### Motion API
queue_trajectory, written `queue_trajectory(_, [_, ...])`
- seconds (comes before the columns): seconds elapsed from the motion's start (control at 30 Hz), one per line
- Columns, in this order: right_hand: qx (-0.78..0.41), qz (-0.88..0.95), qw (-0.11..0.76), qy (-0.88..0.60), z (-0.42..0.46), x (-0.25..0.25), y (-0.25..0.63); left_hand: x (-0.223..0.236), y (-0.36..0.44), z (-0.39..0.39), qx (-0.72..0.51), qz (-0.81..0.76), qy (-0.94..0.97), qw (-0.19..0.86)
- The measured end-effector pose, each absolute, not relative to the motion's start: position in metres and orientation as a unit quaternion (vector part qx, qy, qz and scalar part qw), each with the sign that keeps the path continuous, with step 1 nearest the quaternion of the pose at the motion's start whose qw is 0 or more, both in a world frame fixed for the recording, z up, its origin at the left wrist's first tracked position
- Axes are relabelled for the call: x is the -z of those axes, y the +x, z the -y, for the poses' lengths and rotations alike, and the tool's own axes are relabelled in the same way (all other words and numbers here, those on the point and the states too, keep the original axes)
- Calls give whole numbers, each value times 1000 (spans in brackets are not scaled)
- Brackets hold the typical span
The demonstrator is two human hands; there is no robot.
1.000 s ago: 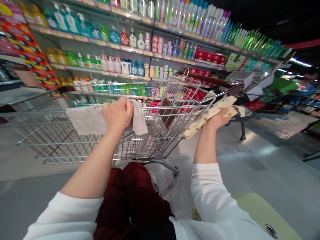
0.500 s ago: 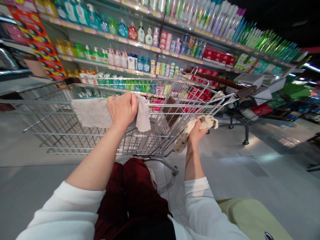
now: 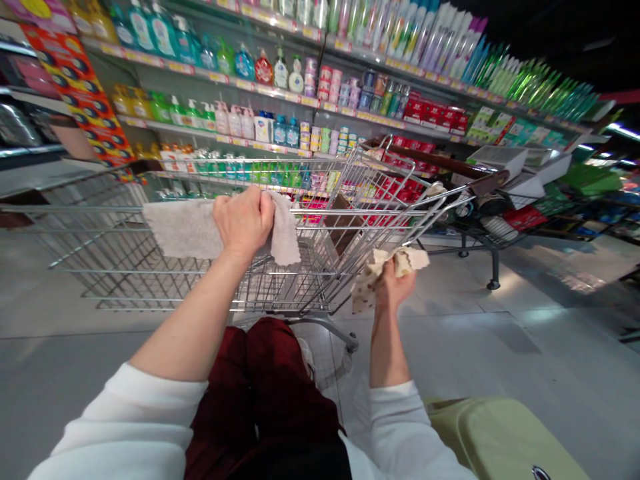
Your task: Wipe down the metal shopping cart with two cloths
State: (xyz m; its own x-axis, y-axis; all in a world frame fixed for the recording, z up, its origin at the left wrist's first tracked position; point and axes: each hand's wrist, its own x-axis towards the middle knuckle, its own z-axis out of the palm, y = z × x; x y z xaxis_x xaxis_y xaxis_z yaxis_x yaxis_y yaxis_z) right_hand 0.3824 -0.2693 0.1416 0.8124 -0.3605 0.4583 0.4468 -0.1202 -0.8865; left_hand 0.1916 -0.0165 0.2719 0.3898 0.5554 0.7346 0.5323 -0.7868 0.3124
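My left hand (image 3: 244, 221) grips a fluffy beige towel (image 3: 175, 230), which drapes over the top wire rail of a metal shopping cart (image 3: 150, 280). My right hand (image 3: 395, 283) is raised just beside the cart's near corner. It holds a bunched cream cloth with brown spots (image 3: 367, 287), partly hidden by my fingers. The two hands are apart, and both cloths are outside the cart basket. A flat brown object (image 3: 345, 227) shows inside the basket.
Long supermarket shelves (image 3: 240, 87) of bottles and packets run behind the cart. A wheeled rack (image 3: 493, 227) with white boxes stands at right. A pale green item (image 3: 500, 440) lies at lower right. Grey tiled floor (image 3: 550, 347) spreads beneath, with my dark red trousers (image 3: 260, 393) below.
My right hand has dropped and moved left toward the cart, and its cloth is bunched tighter. My left hand stays on the towel, with the view shifting only slightly.
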Motion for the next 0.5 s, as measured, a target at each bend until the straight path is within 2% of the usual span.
queue_trajectory(0.07, [415, 50, 615, -669, 274, -172, 386, -272, 192, 16, -444, -327, 834, 4])
queue_trajectory(0.13, [474, 113, 558, -671, 274, -202, 393, -272, 191, 16, -448, -326, 833, -3])
queue_trajectory(0.27, [480, 172, 484, -711, 261, -229, 408, -273, 192, 17, -459, -323, 827, 22])
queue_trajectory(0.37, [455, 166, 462, -743, 250, -208, 410, -273, 193, 17, -467, -319, 823, 54])
queue_trajectory(0.5, [403, 197, 415, -791, 241, -146, 393, -272, 194, 16, -472, -318, 820, 56])
